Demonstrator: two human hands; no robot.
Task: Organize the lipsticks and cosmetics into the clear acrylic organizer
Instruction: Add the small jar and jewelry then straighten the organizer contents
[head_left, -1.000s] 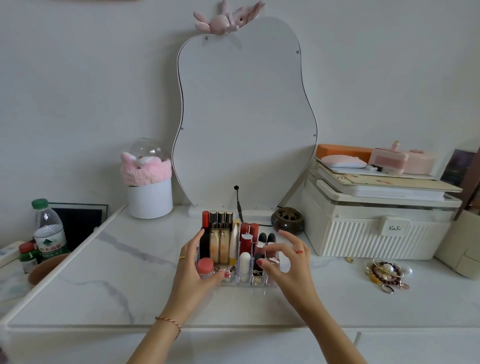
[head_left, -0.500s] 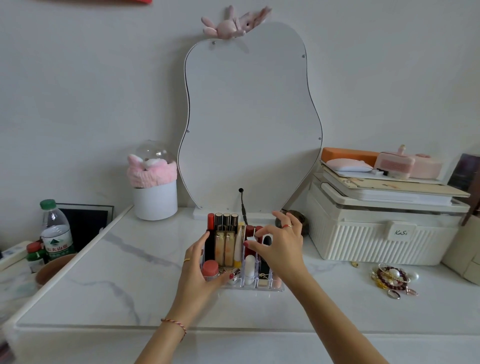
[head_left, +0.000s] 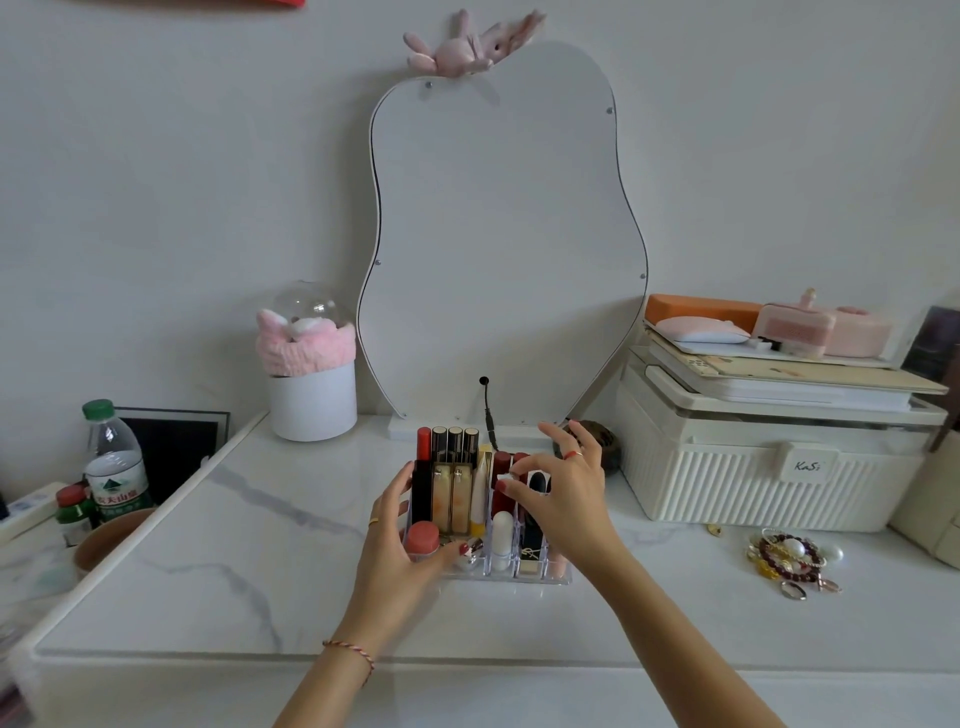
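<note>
The clear acrylic organizer (head_left: 540, 576) stands on the white marble table in front of the mirror. Several items stand in it: a red lipstick (head_left: 423, 444), gold tubes (head_left: 451, 499), a white tube (head_left: 502, 538), a black lipstick (head_left: 531, 540) and a pink round jar (head_left: 422, 538). My left hand (head_left: 400, 551) grips the organizer's left side, thumb at the front by the jar. My right hand (head_left: 566, 499) reaches over the middle slots and pinches the pale top of a dark red lipstick (head_left: 500, 499) between thumb and forefinger.
A wavy mirror (head_left: 498, 234) leans on the wall behind. A white ribbed box (head_left: 769, 467) with stacked things stands at the right, loose jewellery (head_left: 789, 558) in front of it. A white cup (head_left: 311, 400) sits back left, a water bottle (head_left: 111, 467) far left.
My right hand rose from the organizer's front right corner to the middle slots and took hold of a lipstick's top. My left hand stayed on the organizer's left side.
</note>
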